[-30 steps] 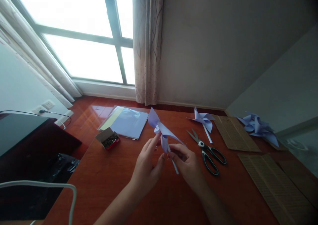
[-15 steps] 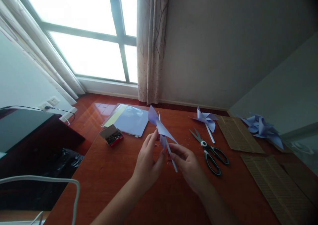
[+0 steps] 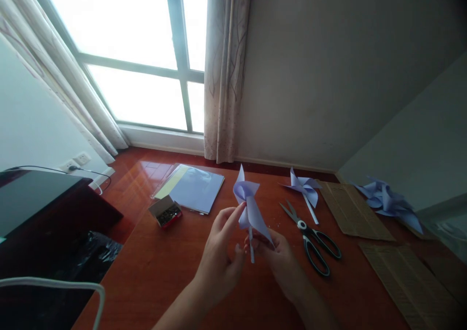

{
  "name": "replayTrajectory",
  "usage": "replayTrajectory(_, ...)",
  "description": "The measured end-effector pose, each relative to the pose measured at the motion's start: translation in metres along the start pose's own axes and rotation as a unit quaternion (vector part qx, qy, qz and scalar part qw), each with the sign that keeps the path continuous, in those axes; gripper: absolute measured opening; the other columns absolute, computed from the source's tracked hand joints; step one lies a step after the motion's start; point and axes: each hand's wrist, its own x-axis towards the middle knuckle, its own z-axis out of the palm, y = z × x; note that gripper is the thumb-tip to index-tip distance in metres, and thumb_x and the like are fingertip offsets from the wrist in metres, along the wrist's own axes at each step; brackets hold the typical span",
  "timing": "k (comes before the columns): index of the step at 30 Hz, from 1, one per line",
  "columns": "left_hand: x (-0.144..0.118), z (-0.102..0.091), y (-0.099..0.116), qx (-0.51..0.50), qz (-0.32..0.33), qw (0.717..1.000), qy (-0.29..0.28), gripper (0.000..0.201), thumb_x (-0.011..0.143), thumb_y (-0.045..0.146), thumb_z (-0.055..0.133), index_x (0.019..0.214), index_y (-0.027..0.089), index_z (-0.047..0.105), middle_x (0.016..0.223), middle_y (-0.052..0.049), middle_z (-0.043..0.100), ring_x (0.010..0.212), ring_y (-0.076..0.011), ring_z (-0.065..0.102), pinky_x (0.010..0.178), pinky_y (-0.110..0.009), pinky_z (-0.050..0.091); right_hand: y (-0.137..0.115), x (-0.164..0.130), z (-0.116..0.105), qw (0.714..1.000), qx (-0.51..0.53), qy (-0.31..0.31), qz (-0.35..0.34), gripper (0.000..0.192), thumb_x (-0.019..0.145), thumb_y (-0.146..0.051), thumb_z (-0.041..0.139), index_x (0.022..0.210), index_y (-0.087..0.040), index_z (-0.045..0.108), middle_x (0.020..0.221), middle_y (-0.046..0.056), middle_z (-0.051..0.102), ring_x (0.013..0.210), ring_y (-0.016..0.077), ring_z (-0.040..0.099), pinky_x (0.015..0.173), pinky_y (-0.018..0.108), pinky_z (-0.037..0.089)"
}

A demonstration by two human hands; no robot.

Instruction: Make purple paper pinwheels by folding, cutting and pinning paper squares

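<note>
A pale purple paper pinwheel (image 3: 249,205) on a thin white stick is held up above the red-brown table (image 3: 175,262). My left hand (image 3: 219,257) pinches the pinwheel's blades from the left with its fingertips. Just below, my right hand (image 3: 275,257) grips the stick, and one blade covers part of its fingers.
Black-handled scissors (image 3: 310,236) lie to the right of my hands. A finished pinwheel (image 3: 304,186) lies behind them, with more pinwheels (image 3: 388,201) at far right. Brown cardboard sheets (image 3: 352,206) lie on the right. A sleeve of coloured paper (image 3: 191,188) and a small open box (image 3: 166,212) sit at left.
The pinwheel has turned from a slanted, spread position to nearly upright with its stick vertical. Both hands have shifted slightly right and lower, staying on it.
</note>
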Motion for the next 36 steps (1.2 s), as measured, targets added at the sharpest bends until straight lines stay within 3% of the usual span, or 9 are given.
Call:
replayTrajectory(5,0.0,-0.007,0.005,0.022,0.018,1.0,0.009,0.067,0.092,0.013,0.044,0.156,0.031,0.036,0.109,-0.007,0.052,0.096,-0.0204,0.054,0.086,-0.035,0.048,0.015,0.004,-0.004,1.0,0.018,0.002,-0.001,0.035,0.076,-0.048,0.084,0.094,-0.018,0.079,0.088,0.007,0.074,0.078,0.0186,0.066,0.073,0.03,0.052)
replayTrajectory(9,-0.001,-0.011,0.003,0.031,0.027,0.999,0.016,0.058,0.098,0.018,0.04,0.154,0.03,0.039,0.107,-0.007,0.056,0.09,-0.0191,0.057,0.08,-0.032,0.047,0.021,0.007,-0.007,0.999,0.003,-0.017,-0.027,0.035,0.079,-0.05,0.081,0.095,-0.019,0.079,0.086,0.008,0.074,0.077,0.0191,0.065,0.07,0.029,0.051)
replayTrajectory(15,-0.004,-0.009,-0.011,-0.05,0.045,0.998,-0.012,0.054,0.103,0.023,0.033,0.157,0.024,0.034,0.081,-0.001,0.058,0.067,-0.0133,0.056,0.067,-0.024,0.045,0.014,0.009,-0.007,0.997,-0.046,-0.035,-0.052,0.035,0.08,-0.053,0.078,0.086,-0.018,0.079,0.08,0.007,0.071,0.075,0.0192,0.064,0.067,0.028,0.05)
replayTrajectory(21,-0.006,-0.007,-0.007,-0.061,0.014,0.998,-0.007,0.055,0.102,0.029,0.038,0.157,0.024,0.036,0.088,-0.004,0.065,0.075,-0.0168,0.064,0.073,-0.026,0.049,0.02,0.012,-0.008,0.997,-0.04,-0.035,-0.058,0.032,0.079,-0.048,0.08,0.097,-0.021,0.08,0.085,0.006,0.073,0.077,0.0203,0.066,0.07,0.029,0.051)
replayTrajectory(27,-0.006,-0.008,-0.008,0.02,0.019,0.999,-0.042,0.062,0.1,0.021,0.035,0.16,0.027,0.023,0.083,-0.001,0.065,0.064,-0.0125,0.06,0.063,-0.021,0.046,0.025,0.013,-0.01,0.995,-0.05,-0.013,-0.08,0.035,0.082,-0.049,0.077,0.102,-0.021,0.08,0.089,0.008,0.073,0.082,0.0224,0.067,0.071,0.03,0.051)
replayTrajectory(31,-0.005,-0.005,-0.005,0.062,0.029,0.997,-0.046,0.069,0.098,0.016,0.034,0.162,0.027,0.01,0.081,0.0,0.065,0.062,-0.0123,0.06,0.056,-0.02,0.042,0.021,0.01,-0.006,0.996,-0.041,-0.005,-0.074,0.033,0.082,-0.049,0.077,0.097,-0.019,0.08,0.085,0.007,0.073,0.076,0.0195,0.065,0.065,0.027,0.049)
replayTrajectory(36,-0.004,-0.002,-0.001,0.065,0.052,0.996,-0.027,0.071,0.096,0.012,0.035,0.162,0.025,0.012,0.083,0.0,0.065,0.061,-0.0107,0.058,0.053,-0.019,0.038,0.014,0.007,-0.001,0.997,-0.022,-0.001,-0.077,0.024,0.083,-0.044,0.078,0.091,-0.022,0.079,0.08,0.004,0.072,0.074,0.0163,0.064,0.068,0.024,0.051)
